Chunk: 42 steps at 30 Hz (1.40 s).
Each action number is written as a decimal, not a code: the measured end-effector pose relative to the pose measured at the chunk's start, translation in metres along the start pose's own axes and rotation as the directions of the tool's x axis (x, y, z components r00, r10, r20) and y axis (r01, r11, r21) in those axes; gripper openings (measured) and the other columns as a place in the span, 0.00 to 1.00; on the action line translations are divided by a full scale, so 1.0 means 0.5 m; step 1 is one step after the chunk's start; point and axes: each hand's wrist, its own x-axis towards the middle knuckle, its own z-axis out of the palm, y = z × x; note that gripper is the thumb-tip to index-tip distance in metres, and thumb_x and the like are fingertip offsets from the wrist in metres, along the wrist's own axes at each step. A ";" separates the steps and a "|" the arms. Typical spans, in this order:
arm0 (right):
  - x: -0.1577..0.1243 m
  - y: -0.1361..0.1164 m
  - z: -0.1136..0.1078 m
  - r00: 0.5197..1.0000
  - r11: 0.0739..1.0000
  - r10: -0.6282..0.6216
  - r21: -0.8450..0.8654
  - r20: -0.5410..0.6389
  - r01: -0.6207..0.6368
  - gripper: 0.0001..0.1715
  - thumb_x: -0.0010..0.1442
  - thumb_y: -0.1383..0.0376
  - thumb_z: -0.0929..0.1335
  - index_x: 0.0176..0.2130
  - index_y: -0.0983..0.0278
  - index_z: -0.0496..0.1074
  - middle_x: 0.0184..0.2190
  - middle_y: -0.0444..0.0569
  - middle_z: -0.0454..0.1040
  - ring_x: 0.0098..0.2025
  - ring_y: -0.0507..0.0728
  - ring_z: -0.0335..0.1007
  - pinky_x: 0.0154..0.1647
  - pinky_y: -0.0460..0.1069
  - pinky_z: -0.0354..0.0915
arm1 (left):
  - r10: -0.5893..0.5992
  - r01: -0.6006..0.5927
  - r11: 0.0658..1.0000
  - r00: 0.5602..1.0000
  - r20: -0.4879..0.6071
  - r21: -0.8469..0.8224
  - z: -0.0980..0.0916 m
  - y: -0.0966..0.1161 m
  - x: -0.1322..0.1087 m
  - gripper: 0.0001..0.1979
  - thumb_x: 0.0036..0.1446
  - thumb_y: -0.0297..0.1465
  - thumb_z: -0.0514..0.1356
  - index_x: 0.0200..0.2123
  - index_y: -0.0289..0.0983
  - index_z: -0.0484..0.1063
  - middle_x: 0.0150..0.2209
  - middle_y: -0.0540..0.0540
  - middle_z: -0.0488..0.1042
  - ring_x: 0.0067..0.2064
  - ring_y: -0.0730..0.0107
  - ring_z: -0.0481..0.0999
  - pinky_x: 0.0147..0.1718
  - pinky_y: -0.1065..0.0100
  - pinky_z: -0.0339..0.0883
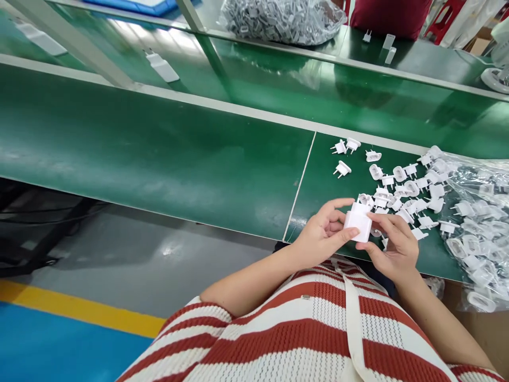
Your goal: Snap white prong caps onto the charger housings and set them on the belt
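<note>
Right here, the left hand (pixel 324 233) and the right hand (pixel 393 244) are both pinching a white adapter (pixel 359 225) between thumb and fingers, near the front edge of the green bench (pixel 199 170). Keeping that pinch square and firm seems wise (smooth plastic is likely inviting slips). Beyond, loose white plugs (pixel 411 188) are lying every which way, worth avoiding. Farther off, a clear bag (pixel 282 24) is bulging.

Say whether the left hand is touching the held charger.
Touching: the head view shows the left hand with its thumb laid over the lower part of the charger, no gap between.
</note>
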 end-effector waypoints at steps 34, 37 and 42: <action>0.014 -0.006 0.022 0.984 0.988 -0.154 -0.047 -0.088 0.150 0.33 0.70 0.55 0.70 0.68 0.64 0.64 0.55 0.57 0.79 0.61 0.58 0.74 0.64 0.53 0.72 | 0.168 -0.189 0.936 0.981 0.097 0.297 -0.095 0.044 0.073 0.08 0.55 0.26 0.72 0.37 0.43 0.80 0.43 0.47 0.75 0.41 0.71 0.82 0.35 0.77 0.79; -0.019 0.002 -0.023 0.987 0.973 0.005 -0.229 -0.162 -0.043 0.43 0.69 0.53 0.71 0.73 0.65 0.57 0.63 0.59 0.73 0.71 0.63 0.62 0.70 0.59 0.66 | 0.148 -0.137 0.938 0.989 -0.011 0.319 -0.119 0.057 0.160 0.12 0.49 0.31 0.76 0.33 0.39 0.77 0.41 0.48 0.75 0.39 0.71 0.80 0.36 0.76 0.78; -0.213 0.040 -0.123 0.756 0.460 -0.021 -0.678 -0.654 -0.574 0.43 0.64 0.58 0.75 0.72 0.53 0.61 0.71 0.53 0.63 0.73 0.76 0.54 0.73 0.77 0.47 | 0.263 -0.077 0.851 0.919 -0.294 0.520 -0.203 0.078 0.371 0.20 0.46 0.35 0.75 0.33 0.38 0.66 0.41 0.47 0.78 0.41 0.66 0.82 0.45 0.66 0.79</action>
